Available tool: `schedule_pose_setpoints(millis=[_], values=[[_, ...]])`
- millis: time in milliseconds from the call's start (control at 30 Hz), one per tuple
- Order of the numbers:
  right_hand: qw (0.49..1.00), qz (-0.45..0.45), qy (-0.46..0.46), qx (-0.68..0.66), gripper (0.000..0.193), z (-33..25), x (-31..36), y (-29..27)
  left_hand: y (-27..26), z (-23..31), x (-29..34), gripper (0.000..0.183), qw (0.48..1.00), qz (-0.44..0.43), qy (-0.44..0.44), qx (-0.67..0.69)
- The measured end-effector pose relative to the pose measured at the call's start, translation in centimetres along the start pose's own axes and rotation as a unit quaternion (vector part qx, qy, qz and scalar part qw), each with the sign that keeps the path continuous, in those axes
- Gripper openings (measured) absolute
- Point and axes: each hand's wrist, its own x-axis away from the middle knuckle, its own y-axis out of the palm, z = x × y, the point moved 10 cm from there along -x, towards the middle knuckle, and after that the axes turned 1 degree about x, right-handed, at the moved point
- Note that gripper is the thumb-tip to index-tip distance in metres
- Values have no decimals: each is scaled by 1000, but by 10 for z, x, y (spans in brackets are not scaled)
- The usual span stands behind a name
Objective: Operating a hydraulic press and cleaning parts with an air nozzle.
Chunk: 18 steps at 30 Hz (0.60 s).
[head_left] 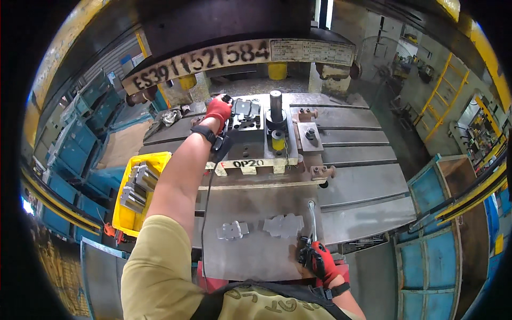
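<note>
My left hand [217, 111], in a red glove with dark fingertips, reaches to the left side of a die block [248, 126]. A shaped metal plate [246, 108] sits on the block, close beside the fingertips. The fingers look bent, but what they touch is hidden. Low on the right, my right hand [324, 262], in a red and black glove, has its fingers closed around the lower end of a long silver hand tool [312, 220]. That tool points away from me over the bed's front plate. Two flat metal pieces, one smaller [233, 230] and one larger [284, 226], lie left of it.
A thick guide post [276, 106] and a yellow cylinder [278, 141] stand right of the plate. The heavy press ram [229, 24] hangs overhead. A yellow bin [125, 213] of metal parts is at left. Slotted bed [357, 178] extends right; a cable [207, 213] hangs from my left wrist.
</note>
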Motion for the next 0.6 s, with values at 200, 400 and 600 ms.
schedule_pose_setpoints(millis=[200, 400, 600], values=[[953, -38, -160, 254, 12, -7, -8, -18, -23, 48, 51, 17, 966, -47, 81, 242], [998, 39, -12, 54, 12, -9, 6, 2, -21, 10, 148, 14, 916, -208, -2, 343], [978, 47, -80, 185, 21, -29, 20, 12, -3, -74, 281, 12, 880, -257, -182, 355]])
